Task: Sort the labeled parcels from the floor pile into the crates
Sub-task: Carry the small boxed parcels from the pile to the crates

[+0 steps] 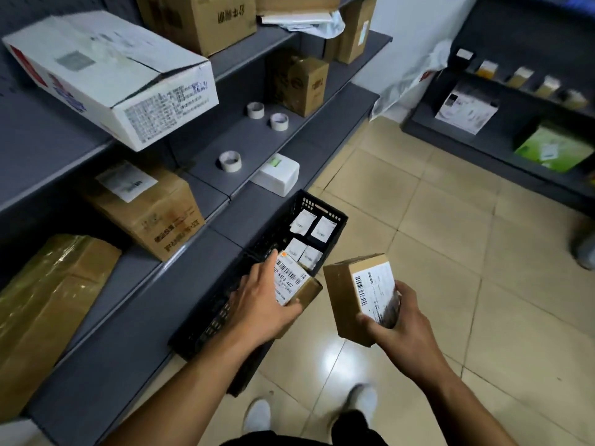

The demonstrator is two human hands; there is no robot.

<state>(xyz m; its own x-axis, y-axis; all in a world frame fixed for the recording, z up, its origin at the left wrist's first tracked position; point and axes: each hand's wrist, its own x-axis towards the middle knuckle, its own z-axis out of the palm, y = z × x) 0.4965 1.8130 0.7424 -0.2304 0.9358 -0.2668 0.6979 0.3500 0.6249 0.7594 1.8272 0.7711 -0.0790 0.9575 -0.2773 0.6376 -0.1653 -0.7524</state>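
left hand fingers clamp brown barcode-labelled parcel over crate, right hand clamps second parcel.

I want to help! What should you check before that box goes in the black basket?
1. Left hand grips the left parcel: ok, fingers curl round it.
2. Its label faces up with the barcode showing: ok.
3. Left parcel hangs over the black crate: ok, though one corner pokes past the rim.
4. Room inside: ok, the white packets lie only at the far end.
5. Right hand holds the right parcel safely aside: ok.
6. This crate matches that label: cannot tell.
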